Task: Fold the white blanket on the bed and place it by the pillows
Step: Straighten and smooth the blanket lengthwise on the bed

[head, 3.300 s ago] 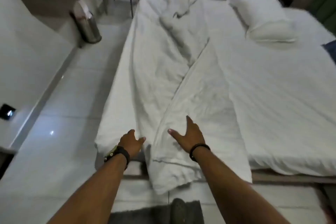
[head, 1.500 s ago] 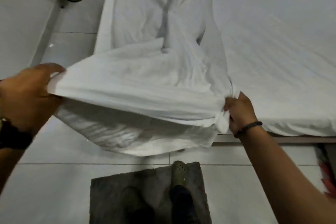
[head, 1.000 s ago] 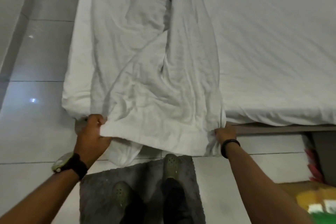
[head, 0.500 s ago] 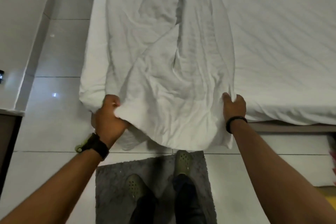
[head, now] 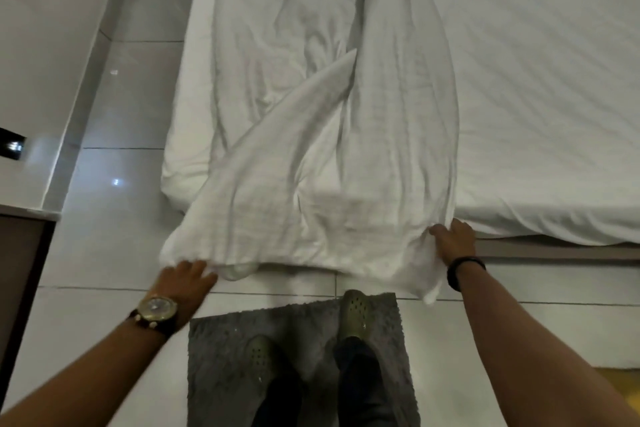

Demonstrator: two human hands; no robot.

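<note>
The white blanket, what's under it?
Under the crumpled white blanket lies the white-sheeted bed; its hanging end covers the bed's edge and some pale tiled floor. Anything else beneath is hidden.

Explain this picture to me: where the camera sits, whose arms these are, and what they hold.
There is no machine here. The camera is worn on a person's head and looks down, so the arms are the person's own. The left hand, with a watch on its wrist, and the right hand each grip a near corner of the white blanket. The blanket lies lengthwise on the bed, its near end hanging over the edge. The person's shoes stand on a grey mat.
</note>
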